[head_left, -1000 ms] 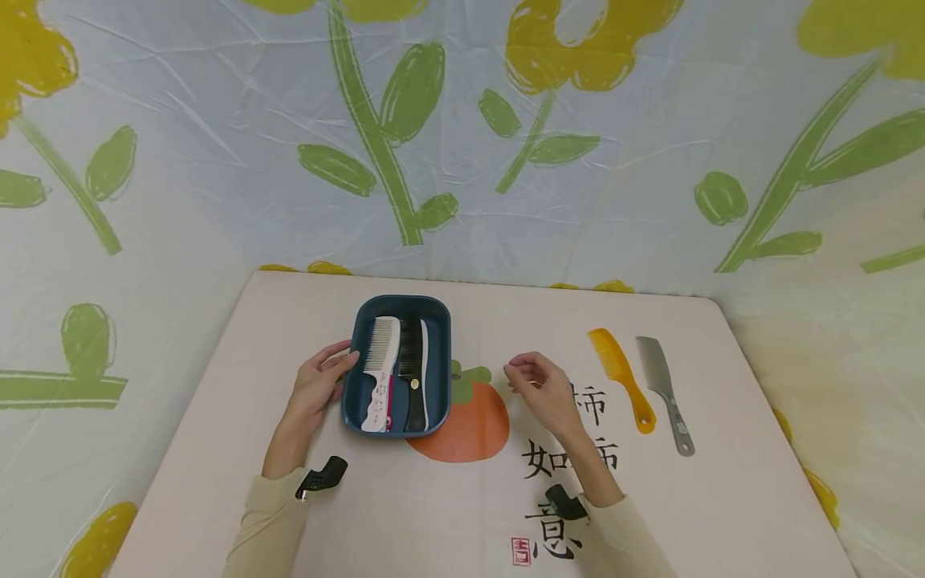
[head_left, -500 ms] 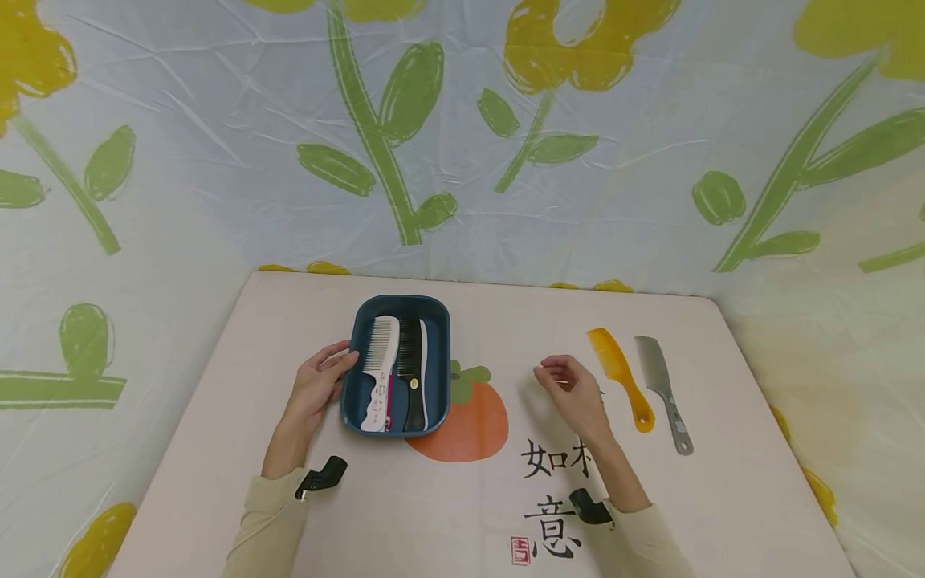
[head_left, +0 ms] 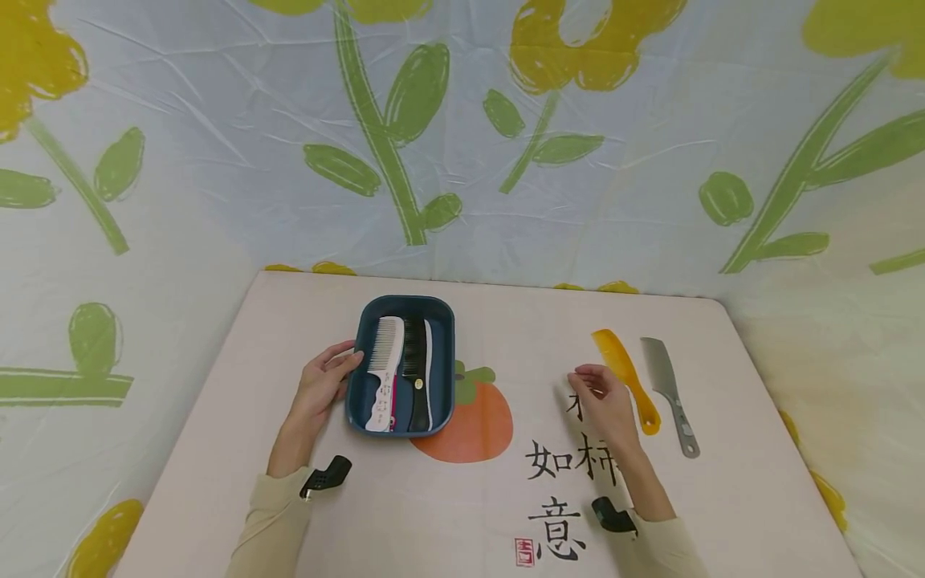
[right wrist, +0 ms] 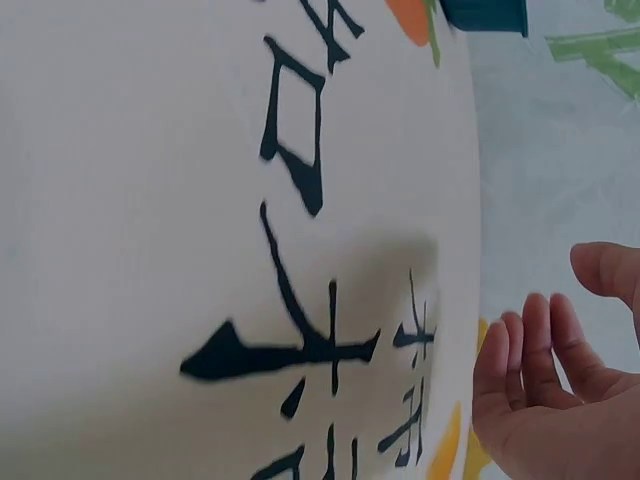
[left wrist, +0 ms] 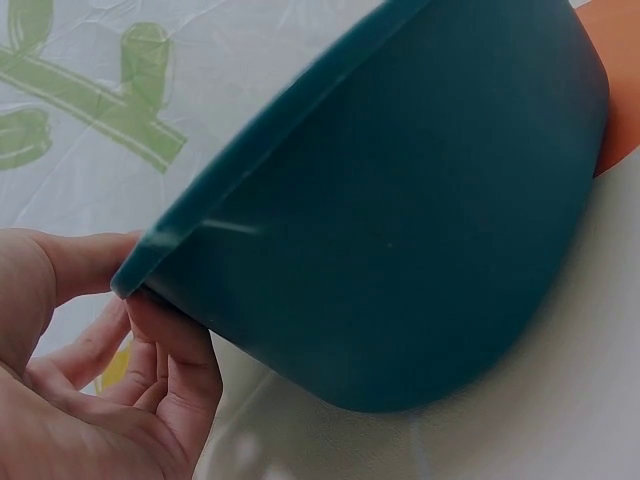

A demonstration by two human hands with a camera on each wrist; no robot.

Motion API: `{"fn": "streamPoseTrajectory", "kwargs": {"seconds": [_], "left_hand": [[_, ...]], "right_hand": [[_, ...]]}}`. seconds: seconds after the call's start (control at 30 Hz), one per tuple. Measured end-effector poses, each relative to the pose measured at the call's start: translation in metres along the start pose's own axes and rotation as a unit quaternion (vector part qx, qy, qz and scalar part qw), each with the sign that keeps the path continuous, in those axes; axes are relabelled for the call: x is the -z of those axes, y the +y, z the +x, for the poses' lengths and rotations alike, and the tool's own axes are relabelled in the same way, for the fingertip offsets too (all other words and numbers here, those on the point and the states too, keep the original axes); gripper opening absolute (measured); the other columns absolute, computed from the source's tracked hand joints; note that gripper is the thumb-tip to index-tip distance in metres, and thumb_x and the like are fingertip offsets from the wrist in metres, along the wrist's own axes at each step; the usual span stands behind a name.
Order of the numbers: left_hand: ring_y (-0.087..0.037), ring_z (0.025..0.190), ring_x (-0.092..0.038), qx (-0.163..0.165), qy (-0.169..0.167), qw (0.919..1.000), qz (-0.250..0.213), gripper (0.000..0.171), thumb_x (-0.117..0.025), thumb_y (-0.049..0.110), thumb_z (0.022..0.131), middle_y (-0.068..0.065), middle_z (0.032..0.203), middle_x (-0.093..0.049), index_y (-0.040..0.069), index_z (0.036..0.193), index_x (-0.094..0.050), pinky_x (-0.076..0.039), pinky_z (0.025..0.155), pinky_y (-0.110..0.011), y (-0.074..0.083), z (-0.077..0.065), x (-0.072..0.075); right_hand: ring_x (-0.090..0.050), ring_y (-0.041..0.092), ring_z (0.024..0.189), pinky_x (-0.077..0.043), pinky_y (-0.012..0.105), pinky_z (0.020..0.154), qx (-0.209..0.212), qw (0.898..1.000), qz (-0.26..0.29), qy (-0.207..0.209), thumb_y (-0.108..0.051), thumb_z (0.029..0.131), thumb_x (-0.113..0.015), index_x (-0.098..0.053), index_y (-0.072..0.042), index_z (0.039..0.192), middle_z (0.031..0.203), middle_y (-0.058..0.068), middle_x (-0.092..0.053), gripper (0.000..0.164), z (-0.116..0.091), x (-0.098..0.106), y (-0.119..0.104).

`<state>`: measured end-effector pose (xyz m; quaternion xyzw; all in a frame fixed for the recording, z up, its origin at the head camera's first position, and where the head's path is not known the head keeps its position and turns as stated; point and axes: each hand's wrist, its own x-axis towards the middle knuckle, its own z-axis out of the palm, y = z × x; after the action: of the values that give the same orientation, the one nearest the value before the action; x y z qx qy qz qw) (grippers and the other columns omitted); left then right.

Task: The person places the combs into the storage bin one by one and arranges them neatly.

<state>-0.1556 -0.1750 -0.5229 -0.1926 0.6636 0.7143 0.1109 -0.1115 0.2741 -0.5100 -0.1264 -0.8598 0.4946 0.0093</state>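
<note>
A dark blue tray [head_left: 444, 377] stands on the table left of the middle. In it lie a white comb [head_left: 386, 353] and a black comb [head_left: 416, 385], with a pink edge and a white edge showing beside them. My left hand [head_left: 318, 393] grips the tray's left rim. In the left wrist view, the thumb is over the tray's rim [left wrist: 240, 180] and fingers are under it. My right hand [head_left: 610, 409] is above the table just left of a yellow comb [head_left: 617, 365], overlapping it slightly in the head view. Its fingers are loosely bent and hold nothing.
A grey comb [head_left: 661, 369] lies right of the yellow one. The pale tablecloth [head_left: 405, 514] bears a printed orange persimmon [head_left: 477, 425] and black characters. Flowered cloth [head_left: 470, 160] hangs behind the table and at both sides.
My right hand has moved right, away from the tray and up to the yellow comb. My left hand keeps its grip on the tray, which stays in place.
</note>
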Motion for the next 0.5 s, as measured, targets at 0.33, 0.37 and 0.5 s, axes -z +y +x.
{"fn": "streamPoseTrajectory", "kwargs": {"seconds": [0.33, 0.37, 0.5], "left_hand": [[-0.011, 0.091, -0.066, 0.004, 0.003, 1.0, 0.007, 0.053, -0.074, 0.032, 0.097, -0.008, 0.124, -0.065, 0.015, 0.143, -0.057, -0.055, 0.071, -0.02, -0.001, 0.001, 0.0], [-0.012, 0.091, -0.066, 0.005, 0.004, 1.0, 0.007, 0.052, -0.074, 0.032, 0.097, -0.007, 0.123, -0.065, 0.015, 0.143, -0.057, -0.054, 0.07, -0.02, -0.001, 0.002, 0.0], [-0.013, 0.092, -0.066, 0.006, 0.005, 0.9999, 0.011, 0.052, -0.075, 0.033, 0.096, -0.008, 0.124, -0.065, 0.016, 0.143, -0.058, -0.054, 0.071, -0.02, -0.002, 0.002, 0.001]], "right_hand": [[-0.055, 0.013, 0.11, -0.042, 0.006, 0.085, -0.033, 0.998, 0.007, 0.056, -0.036, 0.103, -0.064, -0.056, -0.002, 0.134, 0.127, 0.015, -0.061, 0.047, 0.001, 0.021, 0.01], [-0.055, 0.013, 0.109, -0.041, 0.006, 0.085, -0.036, 0.997, 0.004, 0.067, -0.035, 0.102, -0.065, -0.057, -0.002, 0.134, 0.127, 0.015, -0.062, 0.046, 0.001, 0.023, 0.011], [-0.054, 0.013, 0.105, -0.04, 0.005, 0.083, -0.039, 0.994, 0.006, 0.102, -0.028, 0.103, -0.065, -0.054, 0.0, 0.135, 0.127, 0.016, -0.061, 0.045, 0.003, 0.03, 0.019]]}}
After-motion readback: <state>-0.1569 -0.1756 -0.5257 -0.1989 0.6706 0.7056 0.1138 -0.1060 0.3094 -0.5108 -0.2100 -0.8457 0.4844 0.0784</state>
